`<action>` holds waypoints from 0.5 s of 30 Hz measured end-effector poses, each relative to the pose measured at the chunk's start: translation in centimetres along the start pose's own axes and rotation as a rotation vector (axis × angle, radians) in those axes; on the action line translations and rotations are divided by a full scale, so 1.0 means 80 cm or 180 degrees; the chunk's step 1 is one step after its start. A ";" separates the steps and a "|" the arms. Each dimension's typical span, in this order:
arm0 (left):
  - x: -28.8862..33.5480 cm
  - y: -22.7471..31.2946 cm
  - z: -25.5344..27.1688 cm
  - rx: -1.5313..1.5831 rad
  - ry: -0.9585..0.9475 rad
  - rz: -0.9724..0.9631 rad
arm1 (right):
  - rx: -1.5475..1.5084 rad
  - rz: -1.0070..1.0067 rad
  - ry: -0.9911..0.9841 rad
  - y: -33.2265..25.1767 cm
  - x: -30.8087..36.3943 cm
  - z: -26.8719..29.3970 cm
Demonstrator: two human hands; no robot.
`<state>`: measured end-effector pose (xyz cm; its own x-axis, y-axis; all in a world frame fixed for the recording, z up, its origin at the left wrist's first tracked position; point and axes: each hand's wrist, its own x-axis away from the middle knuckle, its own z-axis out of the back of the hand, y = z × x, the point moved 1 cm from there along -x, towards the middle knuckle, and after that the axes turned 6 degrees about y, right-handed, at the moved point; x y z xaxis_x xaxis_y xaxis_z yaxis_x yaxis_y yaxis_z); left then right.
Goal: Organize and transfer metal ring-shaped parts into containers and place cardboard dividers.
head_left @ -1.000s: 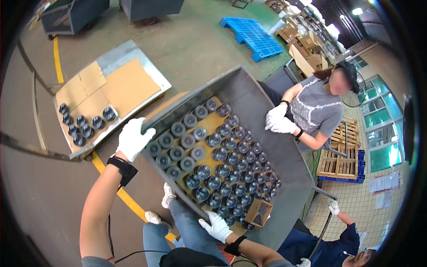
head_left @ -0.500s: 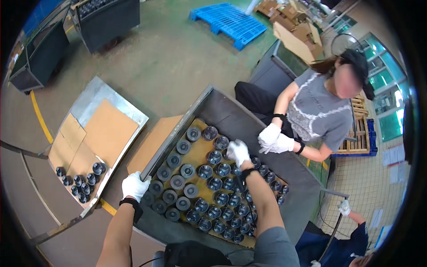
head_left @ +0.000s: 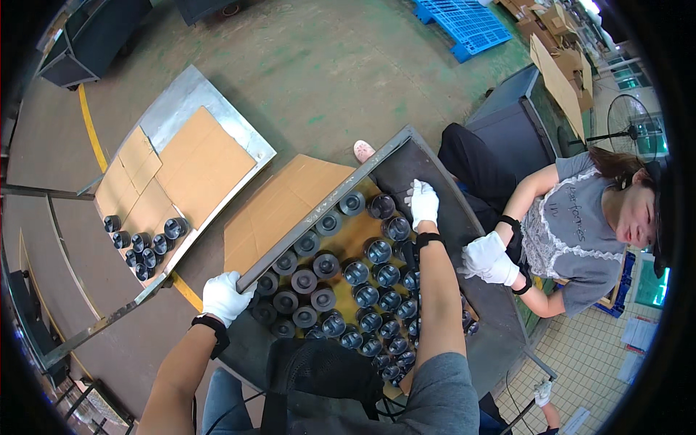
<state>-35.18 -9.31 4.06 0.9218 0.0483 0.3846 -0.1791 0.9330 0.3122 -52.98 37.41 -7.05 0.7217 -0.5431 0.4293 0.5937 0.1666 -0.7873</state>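
Note:
My left hand [head_left: 228, 298], in a white glove, is closed round the near-left corner rim of a grey metal bin [head_left: 330, 194]. Inside, many dark, round, cup-like metal parts [head_left: 378, 251] stand in rows on a brownish sheet [head_left: 350, 250]. Those on the left show flat ringed tops; those further right show hollow, shiny insides. My right hand [head_left: 423, 204], also gloved, is at the bin's far end beside the parts, near the dark inner wall. Its fingers are somewhat spread, with nothing visible in them. My right forearm covers some parts.
A co-worker's clasped gloved hands [head_left: 489, 259] are at the bin's right edge. Left stands a metal-edged platform [head_left: 250, 141] with cardboard and several similar parts [head_left: 148, 257]. A cardboard sheet [head_left: 272, 206] leans beside the bin; a blue pallet [head_left: 467, 29] lies beyond.
My right hand has moved off the parts toward the bin's far end, its fingers now spread. My left hand stays on the rim. The view has shifted, and the co-worker's hands remain together.

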 end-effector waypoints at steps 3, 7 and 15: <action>0.003 -0.007 0.003 -0.0021 0.0062 0.0061 | 0.1315 0.1219 0.0930 -0.020 0.051 0.005; 0.002 0.003 0.000 0.0057 0.0062 -0.0061 | 0.1545 0.1238 0.0920 -0.003 0.107 0.036; 0.003 -0.007 -0.002 -0.0089 0.0288 -0.0135 | 0.0934 0.1316 0.1177 0.038 0.225 0.055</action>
<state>-34.81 -9.73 3.85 0.9559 0.0394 0.2910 -0.1308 0.9444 0.3017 -36.59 31.73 0.22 0.7727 -0.6256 -0.1076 0.4028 0.6142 -0.6787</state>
